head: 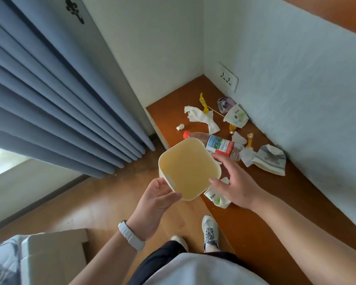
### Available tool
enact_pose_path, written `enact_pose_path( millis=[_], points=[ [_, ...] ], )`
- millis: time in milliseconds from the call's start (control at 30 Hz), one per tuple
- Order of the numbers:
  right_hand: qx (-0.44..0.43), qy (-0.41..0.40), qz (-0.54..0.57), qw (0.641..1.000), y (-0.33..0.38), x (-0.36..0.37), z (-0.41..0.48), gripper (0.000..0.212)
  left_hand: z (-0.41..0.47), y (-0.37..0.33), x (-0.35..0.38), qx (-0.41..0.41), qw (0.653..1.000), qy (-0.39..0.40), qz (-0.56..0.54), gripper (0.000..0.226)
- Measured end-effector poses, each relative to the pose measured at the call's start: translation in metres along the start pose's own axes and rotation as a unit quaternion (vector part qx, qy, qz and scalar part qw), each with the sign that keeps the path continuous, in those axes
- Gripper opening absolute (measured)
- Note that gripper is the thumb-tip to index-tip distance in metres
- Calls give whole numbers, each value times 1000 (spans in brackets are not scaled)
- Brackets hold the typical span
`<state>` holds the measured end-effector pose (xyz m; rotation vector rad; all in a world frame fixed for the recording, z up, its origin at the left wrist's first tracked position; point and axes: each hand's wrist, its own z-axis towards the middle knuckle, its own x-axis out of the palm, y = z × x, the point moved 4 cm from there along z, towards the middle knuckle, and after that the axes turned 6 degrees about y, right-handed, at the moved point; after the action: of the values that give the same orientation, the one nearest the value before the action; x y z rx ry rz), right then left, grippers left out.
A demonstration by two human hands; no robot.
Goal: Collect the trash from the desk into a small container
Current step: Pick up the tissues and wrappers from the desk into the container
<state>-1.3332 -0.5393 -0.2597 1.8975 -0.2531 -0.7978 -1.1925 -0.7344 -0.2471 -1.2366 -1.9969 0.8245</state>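
A small cream container (pixel 188 168) with rounded corners is held over the desk's near edge, its empty inside facing me. My left hand (pixel 155 199) grips its lower left rim. My right hand (pixel 233 183) touches its right side with spread fingers. On the brown desk (pixel 261 202) lie a clear plastic bottle (pixel 214 144) with a red cap, crumpled white tissues (pixel 201 116), yellow wrappers (pixel 202 99), a green-printed paper packet (pixel 235 116), a striped wrapper (pixel 270 162) and a purple bag (pixel 224 103). Another printed packet (pixel 217 197) lies under my right hand.
White walls close the desk's far end and right side, with a power socket (pixel 228 78) low on the right wall. Blue curtains (pixel 49 95) hang at the left. A white box (pixel 53 254) stands on the wooden floor at the lower left. My shoes (pixel 210 231) are beside the desk.
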Motion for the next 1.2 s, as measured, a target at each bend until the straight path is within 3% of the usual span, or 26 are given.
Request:
enact_pose_path(
  millis=[167,433,633,833,967,1200],
  points=[
    [25,1,-1,1000,-10,6,4,61,17,-3,-11,-11,1000,20,14,60],
    [197,-75,47,976,-40,20,-10,58,45,-5,-35,-22,998,56,20,52],
    [321,-106,-95,936,-83,43,-17,70,57,-2,-57,-22,998,58,32,60],
    [360,-93,-158,915,-92,55,-8,85,56,-8,-62,-23,997,68,30,63],
    [353,-114,-202,906,-97,56,-4,77,59,-14,-62,-21,996,80,40,67],
    [390,-139,-143,899,-102,52,-8,60,66,-28,-61,1,996,81,27,46]
  ],
)
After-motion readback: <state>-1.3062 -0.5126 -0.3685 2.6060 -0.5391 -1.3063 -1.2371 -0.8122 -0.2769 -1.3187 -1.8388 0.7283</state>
